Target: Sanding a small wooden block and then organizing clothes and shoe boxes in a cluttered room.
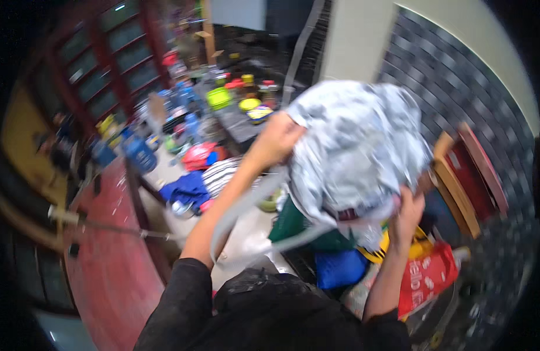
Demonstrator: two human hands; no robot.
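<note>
A bulky, crumpled bundle in white and grey, a bag or cloth, is held up in front of me. My left hand grips its left edge. Lower down on the opposite side, my right hand has hold of its rim, beside some clear plastic. A long grey strap loops down from the bundle past my left forearm. Motion blur hides the finer detail, and the contents are mostly out of sight. Below lie a dark green bag and a blue bundle.
A red wooden table stands to the left. Bottles, blue jugs and clothes clutter the floor. Jars and tubs crowd a dark counter. A red bag and wooden furniture are at right. People are far left.
</note>
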